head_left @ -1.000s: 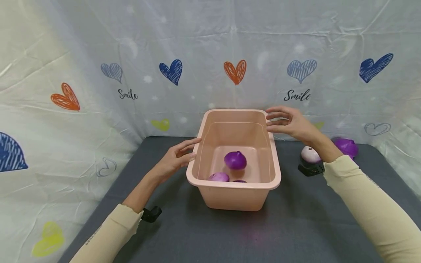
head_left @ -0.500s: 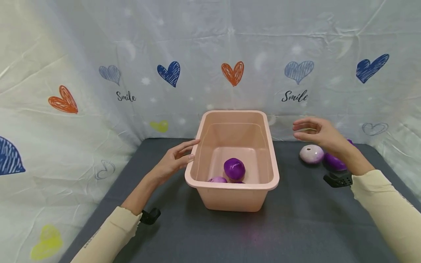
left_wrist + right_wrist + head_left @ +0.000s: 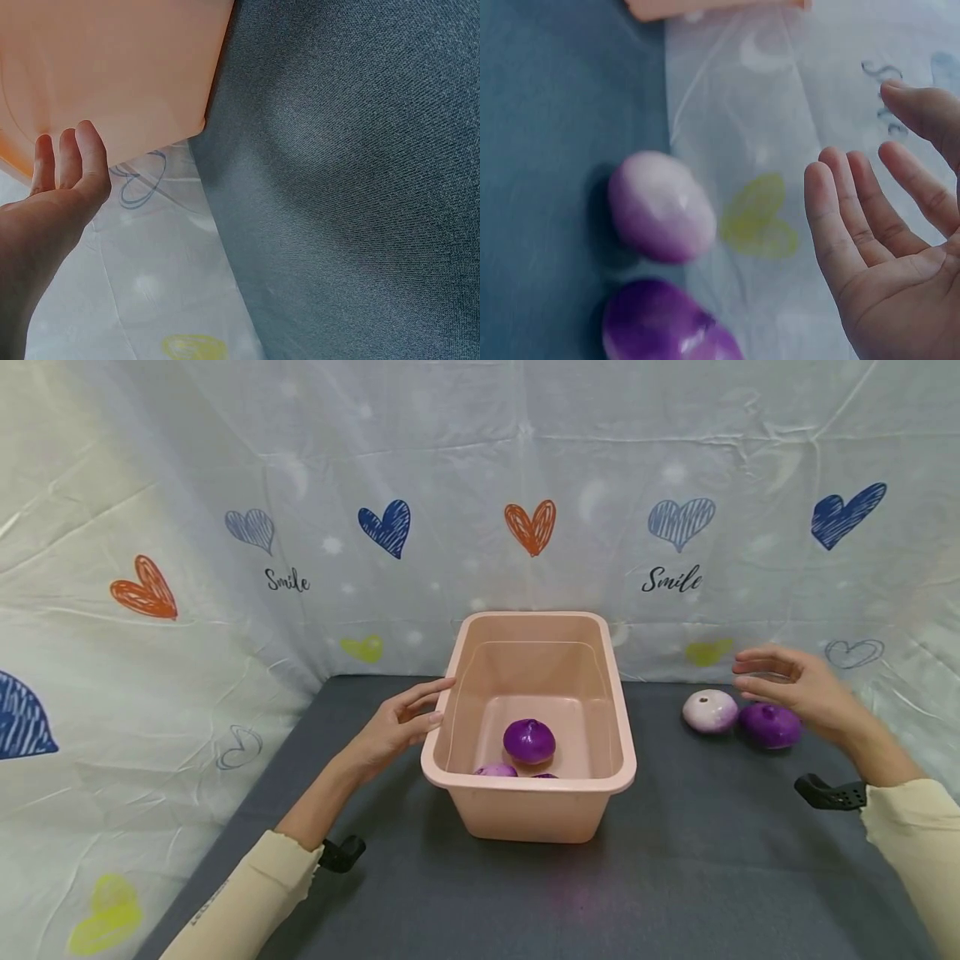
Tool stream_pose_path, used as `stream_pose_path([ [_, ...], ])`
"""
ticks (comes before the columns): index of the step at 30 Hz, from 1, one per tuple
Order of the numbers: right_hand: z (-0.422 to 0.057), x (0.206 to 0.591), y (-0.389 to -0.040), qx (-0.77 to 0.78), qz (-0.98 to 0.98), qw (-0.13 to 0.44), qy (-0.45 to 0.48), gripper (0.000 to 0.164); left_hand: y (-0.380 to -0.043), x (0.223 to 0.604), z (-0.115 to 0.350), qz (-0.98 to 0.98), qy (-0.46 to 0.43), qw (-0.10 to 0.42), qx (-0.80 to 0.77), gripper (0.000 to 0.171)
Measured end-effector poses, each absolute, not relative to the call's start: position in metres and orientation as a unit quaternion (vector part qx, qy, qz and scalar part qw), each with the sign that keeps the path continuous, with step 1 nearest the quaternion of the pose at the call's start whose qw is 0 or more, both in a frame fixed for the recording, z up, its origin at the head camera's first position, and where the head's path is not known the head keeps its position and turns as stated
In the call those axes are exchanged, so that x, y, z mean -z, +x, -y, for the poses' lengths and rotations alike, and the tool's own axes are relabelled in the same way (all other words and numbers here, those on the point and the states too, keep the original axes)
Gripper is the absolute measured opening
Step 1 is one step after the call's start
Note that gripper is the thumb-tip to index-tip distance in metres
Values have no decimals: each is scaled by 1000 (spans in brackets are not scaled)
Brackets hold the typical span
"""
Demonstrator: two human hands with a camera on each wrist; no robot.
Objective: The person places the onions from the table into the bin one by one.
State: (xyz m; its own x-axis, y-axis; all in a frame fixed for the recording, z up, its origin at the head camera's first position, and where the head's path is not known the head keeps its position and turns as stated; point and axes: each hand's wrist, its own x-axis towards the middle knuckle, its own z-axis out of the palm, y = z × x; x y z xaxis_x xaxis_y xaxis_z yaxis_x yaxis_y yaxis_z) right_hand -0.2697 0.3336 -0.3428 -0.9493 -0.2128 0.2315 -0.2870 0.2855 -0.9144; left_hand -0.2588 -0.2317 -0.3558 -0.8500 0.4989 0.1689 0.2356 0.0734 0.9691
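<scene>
A peach plastic tub (image 3: 528,817) stands mid-table in the head view. Inside it a glossy dark purple onion (image 3: 529,741) lies on the floor, behind a paler onion (image 3: 495,770) and another dark one (image 3: 543,776), both mostly hidden by the front rim. My left hand (image 3: 397,724) touches the tub's left rim, fingers extended; the left wrist view shows its fingers (image 3: 69,161) against the outer wall. To the right, my right hand (image 3: 806,692) holds nothing. Its fingers are loosely spread above a dark purple onion (image 3: 768,727), beside a whitish-purple onion (image 3: 709,711).
A dark grey cloth (image 3: 675,877) covers the table. Behind and at the left hangs a pale curtain (image 3: 450,452) printed with hearts and "Smile". The tub's back end is close to this curtain. Each wrist carries a black band (image 3: 828,793).
My right hand has moved right from the tub's far right rim to the outer onions. The dark purple onion in the tub has rolled slightly. My left hand has stayed at the rim.
</scene>
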Motion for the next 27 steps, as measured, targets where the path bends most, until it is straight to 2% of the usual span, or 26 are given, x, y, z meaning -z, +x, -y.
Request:
stream_pose_path([
  [6, -358, 351, -261, -567, 810, 51, 139, 37, -259, 355, 232, -723, 252, 106, -634, 56],
  [11, -378, 362, -255, -501, 856, 60, 114, 38, -259, 355, 232, -722, 248, 108, -637, 57],
  [16, -389, 378, -252, -445, 889, 62, 89, 57, -258, 355, 232, -722, 249, 105, -637, 57],
  [22, -392, 396, -250, -433, 900, 32, 44, 82, -258, 355, 232, -723, 249, 105, -635, 57],
  [27, -396, 409, -250, -441, 897, 12, 25, 94, -257, 355, 232, -724, 248, 106, -635, 56],
])
